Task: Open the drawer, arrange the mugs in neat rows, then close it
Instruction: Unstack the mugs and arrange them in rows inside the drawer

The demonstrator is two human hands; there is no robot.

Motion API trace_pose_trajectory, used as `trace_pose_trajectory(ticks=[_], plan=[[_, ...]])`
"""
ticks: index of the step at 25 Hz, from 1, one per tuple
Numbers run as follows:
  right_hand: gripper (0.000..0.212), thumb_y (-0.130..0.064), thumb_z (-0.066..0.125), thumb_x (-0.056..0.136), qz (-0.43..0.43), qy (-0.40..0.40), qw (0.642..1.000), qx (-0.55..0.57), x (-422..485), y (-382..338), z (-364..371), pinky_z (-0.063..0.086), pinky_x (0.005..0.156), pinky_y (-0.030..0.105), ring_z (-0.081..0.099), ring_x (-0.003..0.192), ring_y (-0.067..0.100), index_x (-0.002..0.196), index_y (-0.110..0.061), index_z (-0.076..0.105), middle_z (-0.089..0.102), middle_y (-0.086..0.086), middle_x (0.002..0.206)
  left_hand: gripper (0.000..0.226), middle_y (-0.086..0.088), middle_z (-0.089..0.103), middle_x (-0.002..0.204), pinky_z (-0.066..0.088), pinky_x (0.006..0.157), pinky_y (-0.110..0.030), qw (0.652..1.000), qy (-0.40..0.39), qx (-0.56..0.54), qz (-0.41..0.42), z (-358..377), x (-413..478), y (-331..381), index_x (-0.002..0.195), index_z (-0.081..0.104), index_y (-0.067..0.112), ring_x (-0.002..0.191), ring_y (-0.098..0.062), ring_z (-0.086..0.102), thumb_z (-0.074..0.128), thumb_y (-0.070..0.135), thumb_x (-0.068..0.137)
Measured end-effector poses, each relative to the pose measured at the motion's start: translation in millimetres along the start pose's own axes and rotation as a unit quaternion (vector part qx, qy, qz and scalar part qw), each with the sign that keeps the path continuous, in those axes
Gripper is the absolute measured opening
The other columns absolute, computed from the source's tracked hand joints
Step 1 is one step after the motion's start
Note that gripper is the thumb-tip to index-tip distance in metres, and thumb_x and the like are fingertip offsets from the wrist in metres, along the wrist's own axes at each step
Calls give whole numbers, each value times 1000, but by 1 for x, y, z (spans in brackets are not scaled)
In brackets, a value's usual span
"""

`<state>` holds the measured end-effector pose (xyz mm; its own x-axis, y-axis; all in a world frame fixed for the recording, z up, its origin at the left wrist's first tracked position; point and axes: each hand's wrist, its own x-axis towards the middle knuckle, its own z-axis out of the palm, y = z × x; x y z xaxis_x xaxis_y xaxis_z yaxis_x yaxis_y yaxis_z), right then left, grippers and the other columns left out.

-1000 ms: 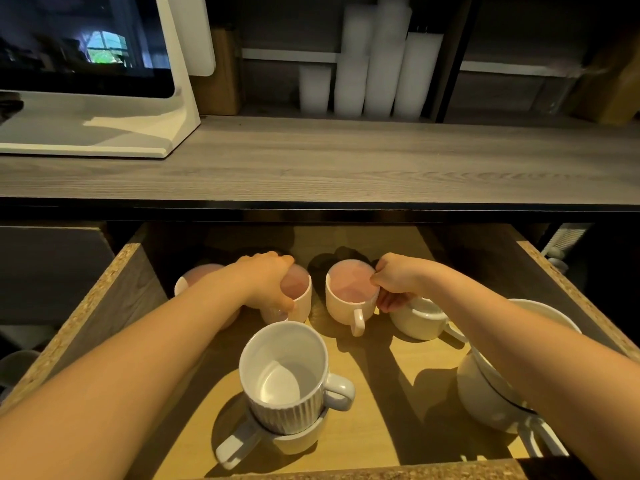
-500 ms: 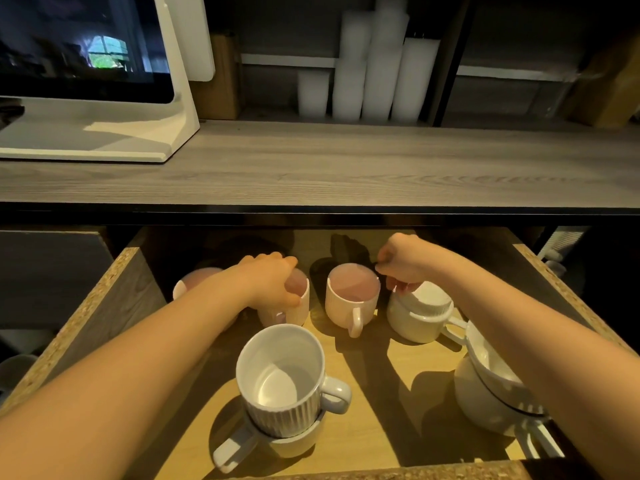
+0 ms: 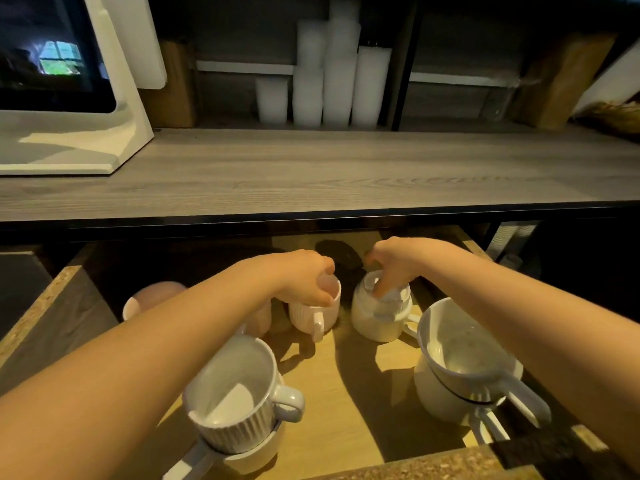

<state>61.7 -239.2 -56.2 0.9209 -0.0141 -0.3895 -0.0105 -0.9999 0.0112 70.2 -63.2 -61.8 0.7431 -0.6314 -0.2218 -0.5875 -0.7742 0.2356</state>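
Observation:
The wooden drawer [image 3: 52, 299] stands open. My left hand [image 3: 304, 278] grips the rim of a pink ribbed mug [image 3: 329, 315] whose handle faces me. Beside it, my right hand [image 3: 394, 265] closes over the top of a white mug [image 3: 374, 320], which looks tilted. Another pink mug [image 3: 149, 299] sits at the back left. A third pink mug [image 3: 259, 320] is mostly hidden under my left forearm. In front, a white ribbed mug [image 3: 235, 400] is stacked in another mug. At the right, two white mugs [image 3: 460, 368] are stacked.
A grey wooden counter [image 3: 311, 174] overhangs the back of the drawer. On it at the left stands a white screen stand [image 3: 86, 140]. Stacks of white cups [image 3: 332, 81] fill the shelf behind. The drawer's front edge [image 3: 433, 465] lies close to me.
My left hand shifted right from one pink mug to the pink mug that my right hand held. My right hand let go of it and moved onto the white mug.

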Motion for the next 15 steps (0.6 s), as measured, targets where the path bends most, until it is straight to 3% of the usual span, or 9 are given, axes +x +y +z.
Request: trace_pose_trajectory(ticks=[7,15], plan=[[78,-35,79,69,30,-48,998,-18,14,-6,20,50,87,35,54,115,28,137,-22,43,53,6,128,59,-4,47,136,48,91,-28,1000,-20,1,-17,19,5,-2,141,34,23,118,-22,52,60,34,88],[75,-38,82,65,-6,19,999,-42,2,-4,13,53,74,28,60,97,23,131,-19,51,59,5,108,60,-4,45,138,48,94,-29,999,-15,-26,-16,15,0,-7,141,33,23,119,-21,50,60,33,88]])
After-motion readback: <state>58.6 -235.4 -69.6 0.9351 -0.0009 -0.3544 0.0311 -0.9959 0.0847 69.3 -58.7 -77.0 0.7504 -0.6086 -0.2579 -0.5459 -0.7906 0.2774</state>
